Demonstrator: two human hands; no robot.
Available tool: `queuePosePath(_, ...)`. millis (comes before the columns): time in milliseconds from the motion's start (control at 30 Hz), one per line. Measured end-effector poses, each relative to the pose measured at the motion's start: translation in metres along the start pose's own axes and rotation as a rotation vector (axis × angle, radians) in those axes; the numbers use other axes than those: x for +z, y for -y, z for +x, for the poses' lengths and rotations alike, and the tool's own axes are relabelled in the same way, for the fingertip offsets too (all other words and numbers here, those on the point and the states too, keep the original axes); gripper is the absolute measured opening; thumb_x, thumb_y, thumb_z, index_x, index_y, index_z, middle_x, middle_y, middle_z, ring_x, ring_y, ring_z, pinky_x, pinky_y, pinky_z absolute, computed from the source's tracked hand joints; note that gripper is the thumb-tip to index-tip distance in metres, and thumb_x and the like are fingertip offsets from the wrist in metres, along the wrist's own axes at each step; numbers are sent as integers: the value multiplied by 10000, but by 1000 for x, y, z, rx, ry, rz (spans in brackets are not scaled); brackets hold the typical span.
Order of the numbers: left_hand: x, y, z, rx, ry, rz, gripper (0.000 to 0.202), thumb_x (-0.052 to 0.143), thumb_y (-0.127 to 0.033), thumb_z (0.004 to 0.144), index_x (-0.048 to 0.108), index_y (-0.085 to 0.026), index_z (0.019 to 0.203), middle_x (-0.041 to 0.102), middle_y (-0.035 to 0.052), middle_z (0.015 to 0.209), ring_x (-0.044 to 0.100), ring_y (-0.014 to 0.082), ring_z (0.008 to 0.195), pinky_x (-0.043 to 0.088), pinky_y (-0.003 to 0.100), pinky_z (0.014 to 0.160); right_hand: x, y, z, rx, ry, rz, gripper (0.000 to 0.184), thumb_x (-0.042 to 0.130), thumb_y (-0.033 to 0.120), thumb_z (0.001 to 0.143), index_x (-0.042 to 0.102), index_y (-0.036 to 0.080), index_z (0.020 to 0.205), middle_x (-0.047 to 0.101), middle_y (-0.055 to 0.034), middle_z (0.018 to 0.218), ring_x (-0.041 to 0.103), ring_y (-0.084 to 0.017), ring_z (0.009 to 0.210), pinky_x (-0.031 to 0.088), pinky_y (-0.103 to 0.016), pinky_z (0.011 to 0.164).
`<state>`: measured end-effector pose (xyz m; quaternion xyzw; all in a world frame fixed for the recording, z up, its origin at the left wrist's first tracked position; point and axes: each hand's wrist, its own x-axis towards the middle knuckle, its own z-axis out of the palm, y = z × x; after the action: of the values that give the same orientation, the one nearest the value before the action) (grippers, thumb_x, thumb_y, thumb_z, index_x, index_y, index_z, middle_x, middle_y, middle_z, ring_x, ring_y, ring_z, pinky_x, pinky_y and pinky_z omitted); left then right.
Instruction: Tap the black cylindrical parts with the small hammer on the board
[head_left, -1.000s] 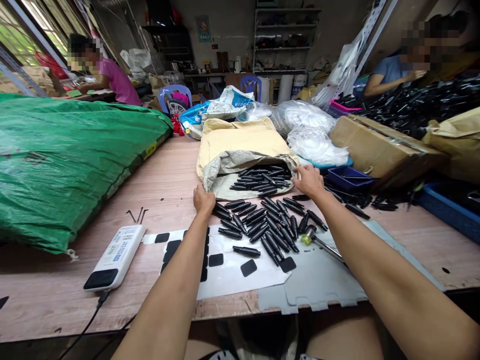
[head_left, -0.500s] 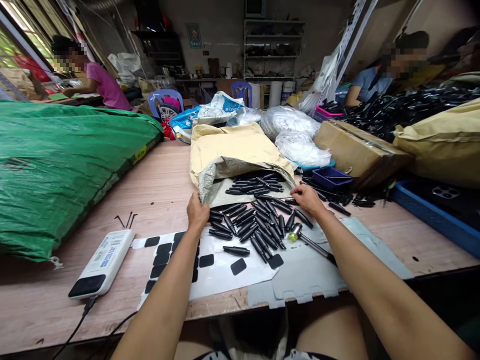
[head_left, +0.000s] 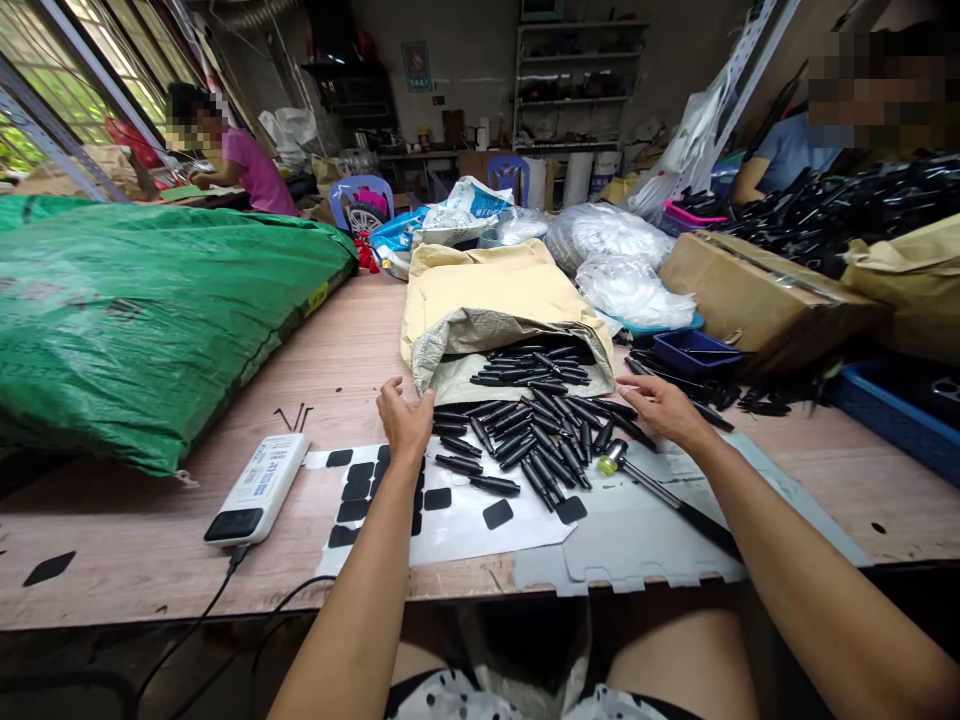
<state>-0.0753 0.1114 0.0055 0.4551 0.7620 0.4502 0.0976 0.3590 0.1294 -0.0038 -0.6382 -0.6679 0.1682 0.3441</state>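
A: Where do the person's hands stand at the table point(head_left: 345, 330)?

B: At either side of an open-mouthed tan sack point(head_left: 480, 285), lying flat with its gray lining turned toward the wearer. The left hand point(head_left: 405, 420) is at the near left corner, thumb and fingers parted. The right hand point(head_left: 664, 410) reaches toward the opposite corner, fingers loosely extended and gripping nothing; whether a fingertip touches the sack, I cannot tell.

A: And the black tubes point(head_left: 517, 452)?

B: Some lie inside the sack's mouth; others spill in a loose pile just in front, between the hands, partly over a white sheet point(head_left: 457, 540) dotted with black rounded squares point(head_left: 356, 490).

A: What surrounds them?

B: A mallet point(head_left: 675, 505) with a yellow-green tip rests on a gray mat point(head_left: 622, 545), near the right forearm. To the left, a white power bank point(head_left: 262, 485) sits with a cable plugged in, beside a bulging green bag point(head_left: 172, 320).

A: Anyone else?

B: Two co-workers, one in pink point(head_left: 255, 170) at far left, one in blue point(head_left: 799, 150) at right.
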Motion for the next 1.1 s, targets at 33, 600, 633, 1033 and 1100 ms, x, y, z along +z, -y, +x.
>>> queuePosePath(33,-4,2,-5,37,-1,35,453,713,-301,840,555,-174,1245,633,142,1236,611,259,1163,497,388,1035,-6,-1,-10,-8,-15,29,429,599,489,866,773,218,1149,730,-114,1211,687,-246,1010,565,-397,890)
queuePosePath(600,-3,-8,-31,157,370,141,388,550,-123,845,681,-271,1179,715,51,1005,620,286,1101,491,412,988,5,1,-34,-158,-49,-134,441,571,491,894,712,216,1208,687,-133,1255,621,-288,1172,500,-464,1025)
queuePosePath(633,-1,-10,-30,153,376,134,411,549,-121,846,692,-281,1197,724,50,1040,612,291,1126,482,418,1006,9,2,-30,-157,-25,-153,435,562,486,900,715,217,1206,700,-127,1228,630,-283,1133,499,-463,1017)
queuePosePath(1033,29,-33,-33,219,351,192,295,831,-473,776,780,-261,974,735,92,987,567,357,1099,447,468,951,18,14,-35,-100,-6,-151,325,558,467,883,692,244,1078,711,-76,1095,601,-243,902,488,-440,913)
queuePosePath(1100,29,-31,-34,236,375,175,260,833,-470,773,778,-255,909,726,86,958,570,342,1081,456,452,942,20,14,-37,-108,-9,-151,329,547,458,891,686,249,1105,715,-69,1105,596,-251,921,476,-455,939)
